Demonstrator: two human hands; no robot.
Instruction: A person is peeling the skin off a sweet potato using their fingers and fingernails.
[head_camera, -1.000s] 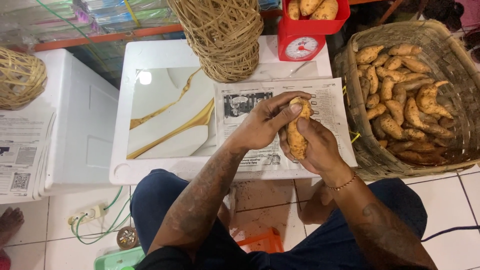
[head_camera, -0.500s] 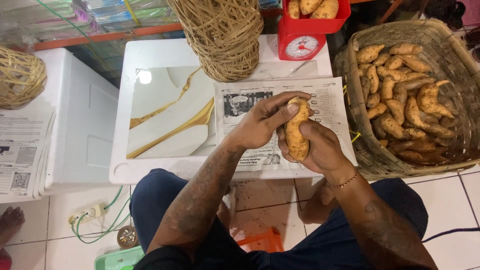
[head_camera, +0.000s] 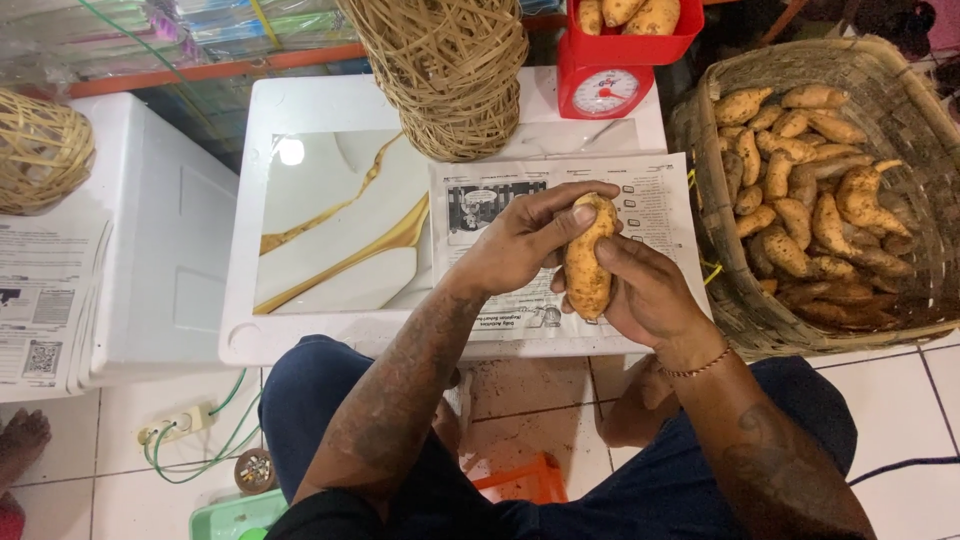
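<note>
Both hands hold one long orange-brown sweet potato (head_camera: 587, 262) upright over a sheet of newspaper (head_camera: 655, 215). My left hand (head_camera: 520, 240) wraps it from the left, thumb and fingertips on its upper end. My right hand (head_camera: 650, 300) cups its lower right side from behind. The newspaper lies on a small white table (head_camera: 300, 340) with a glossy white and gold top.
A large woven basket (head_camera: 715, 290) full of sweet potatoes stands at the right. A red kitchen scale (head_camera: 605, 85) carrying more sweet potatoes sits behind the newspaper, next to an empty rattan basket (head_camera: 450, 70). A stack of newspapers (head_camera: 40, 300) and a power strip (head_camera: 175, 425) are at the left.
The sweet potato has been turned more upright between the hands, and my left thumb has slid up to its top end. The hands stay in about the same place.
</note>
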